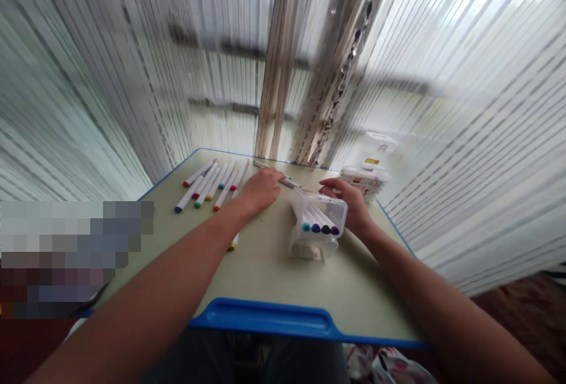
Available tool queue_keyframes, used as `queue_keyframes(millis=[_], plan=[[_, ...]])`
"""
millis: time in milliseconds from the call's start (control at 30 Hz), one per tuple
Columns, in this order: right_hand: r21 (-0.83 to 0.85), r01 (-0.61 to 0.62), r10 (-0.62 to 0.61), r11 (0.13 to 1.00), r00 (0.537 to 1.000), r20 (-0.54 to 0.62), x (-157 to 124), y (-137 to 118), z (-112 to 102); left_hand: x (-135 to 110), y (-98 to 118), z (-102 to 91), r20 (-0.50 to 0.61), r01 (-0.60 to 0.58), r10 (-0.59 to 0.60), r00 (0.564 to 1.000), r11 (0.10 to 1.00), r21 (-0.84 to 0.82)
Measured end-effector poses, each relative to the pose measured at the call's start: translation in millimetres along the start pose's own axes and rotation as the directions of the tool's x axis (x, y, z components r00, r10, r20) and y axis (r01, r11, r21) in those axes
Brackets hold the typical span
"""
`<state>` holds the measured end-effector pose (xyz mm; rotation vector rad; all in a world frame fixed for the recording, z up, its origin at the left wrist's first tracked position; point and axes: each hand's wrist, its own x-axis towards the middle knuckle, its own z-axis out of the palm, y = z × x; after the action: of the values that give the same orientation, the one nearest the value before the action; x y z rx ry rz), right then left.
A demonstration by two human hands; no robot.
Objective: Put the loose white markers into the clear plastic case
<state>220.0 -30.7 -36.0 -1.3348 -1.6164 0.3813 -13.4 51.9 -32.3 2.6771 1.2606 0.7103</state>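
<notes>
My left hand (262, 188) is at the far middle of the table, its fingers bent down over a slim white marker (290, 183); its fingertips are partly hidden. My right hand (351, 198) curves around the far right side of a clear plastic marker case (342, 219), its index finger reaching left past the case. Several white markers with teal, blue, black and purple ends (326, 229) lie in the case, which stands tilted. To the left of my left hand, several white markers (207, 183) with coloured caps lie loosely in a row. A yellow-capped marker (233, 245) is partly behind my left forearm.
Another clear case (362, 177) with labels stands at the table's far right corner. The pale tabletop (265, 272) has a blue rim and a blue tray groove (269, 316) at the front. String curtains (230, 77) hang close behind. Plastic bags (393, 366) lie below.
</notes>
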Motion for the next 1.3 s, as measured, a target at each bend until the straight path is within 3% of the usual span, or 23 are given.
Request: queue_keyframes(millis=[233, 533, 767, 1033, 1300], plan=[[-0.031, -0.009, 0.009, 0.999, 1.000, 0.002, -1.0, -1.7, -0.4, 1.2, -9.2, 2.1, -0.002, 0.004, -0.004, 1.000, 0.999, 0.044], [-0.023, -0.037, 0.037, 0.999, 0.999, -0.004, -1.1, -3.0, 0.8, -2.0, -8.9, 4.4, 0.093, 0.003, -0.018, 0.995, 0.988, 0.154], [0.011, -0.040, 0.040, 0.999, 0.999, -0.004, -1.6, 0.2, 1.3, -2.9, -3.6, 1.0, 0.097, 0.058, -0.079, 0.992, 0.976, 0.211], [-0.016, -0.011, 0.010, 1.000, 1.000, -0.026, -0.4, 2.1, 0.9, -1.5, -0.8, 4.6, 0.144, 0.028, -0.059, 0.988, 0.978, 0.207], [-0.011, -0.021, 0.020, 1.000, 1.000, -0.004, -0.5, 5.9, -0.4, 0.8, 2.3, 3.2, 0.106, 0.026, -0.050, 0.993, 0.975, 0.220]])
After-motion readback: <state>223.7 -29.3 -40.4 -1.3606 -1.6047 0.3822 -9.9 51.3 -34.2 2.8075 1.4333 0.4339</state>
